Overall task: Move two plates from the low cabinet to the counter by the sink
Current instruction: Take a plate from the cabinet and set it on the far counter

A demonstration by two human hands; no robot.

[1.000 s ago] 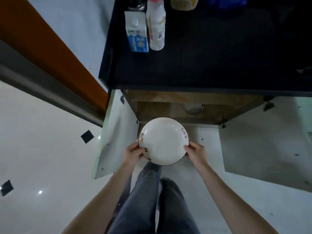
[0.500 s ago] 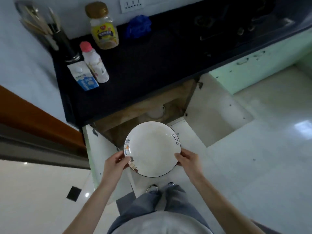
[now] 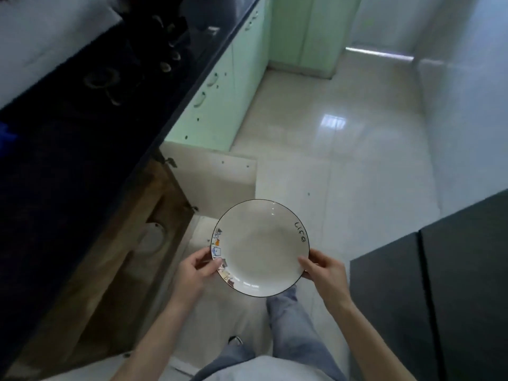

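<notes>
In the head view I see a white plate (image 3: pixel 259 247) held up in the air in front of me, above the floor (image 3: pixel 343 149). It is round with a thin dark rim. It has small colored drawings on its left side and the word "life" written on its right side. It looks about level, with the hollow side facing up.

My left hand (image 3: pixel 195 272) holds the left edge of the plate. Its thumb lies on top of the rim by the drawings, and the other fingers curl under the plate. My right hand (image 3: pixel 325 272) holds the right edge the same way, thumb on top and fingers below. Both hands are closed on the plate.

The low cabinet (image 3: pixel 121 259) is on my left, just beside the plate. It is open, and I can see brown wood inside. One pale cabinet door (image 3: pixel 217 182) swings out toward the floor, behind the plate. Something pale and round (image 3: pixel 151 239) sits inside the cabinet, but it is too dim to tell what it is.

The black counter (image 3: pixel 63 160) runs above the cabinet, on the left. The plate is not on it. Green cupboards (image 3: pixel 220 86) go on past the open one. A dark box shape (image 3: pixel 439 284) stands at my right. My legs in blue jeans (image 3: pixel 297 334) are below the plate.
</notes>
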